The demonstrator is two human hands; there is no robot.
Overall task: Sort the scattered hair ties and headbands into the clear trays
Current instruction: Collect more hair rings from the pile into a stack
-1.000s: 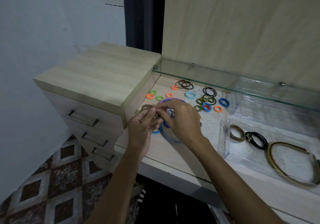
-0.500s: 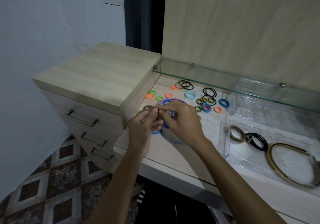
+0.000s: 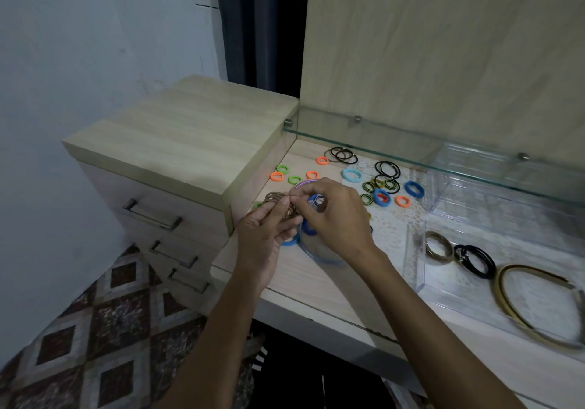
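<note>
Nearest, a gold headband (image 3: pixel 535 307) is seen lying in the clear tray (image 3: pixel 414 269) at the right, with a black tie (image 3: pixel 474 261) and a tan tie (image 3: pixel 438 247) beside it in the same tray.

At the desk (image 3: pixel 316 285) front, the left hand (image 3: pixel 266 237) is curled around a bunch of brown ties (image 3: pixel 278 201), which is gripped between its thumb and fingers. The right hand (image 3: pixel 332 218) is held just beside it, thumb and forefinger pinched together at the bunch; a blue tie (image 3: pixel 313 199) is seen under its curled fingers, though whether that tie is held cannot be told. Beneath both hands a blue headband (image 3: pixel 323 258) lies on the desk, with a purple headband (image 3: pixel 304 183) arching just past the knuckles.

Farther back, loose ties are scattered under the glass shelf (image 3: pixel 411 152): orange ties (image 3: pixel 277 176), green ties (image 3: pixel 282 168), a light blue tie (image 3: pixel 352 175), striped ties (image 3: pixel 368 186) and black loops (image 3: pixel 343 155). A second tray (image 3: pixel 506 187) stands behind the first.

Against the picture half a second earlier, both hands are found in nearly the same place, with the same grip kept on the brown bunch; the scattered ties and the tray contents are unmoved.
</note>
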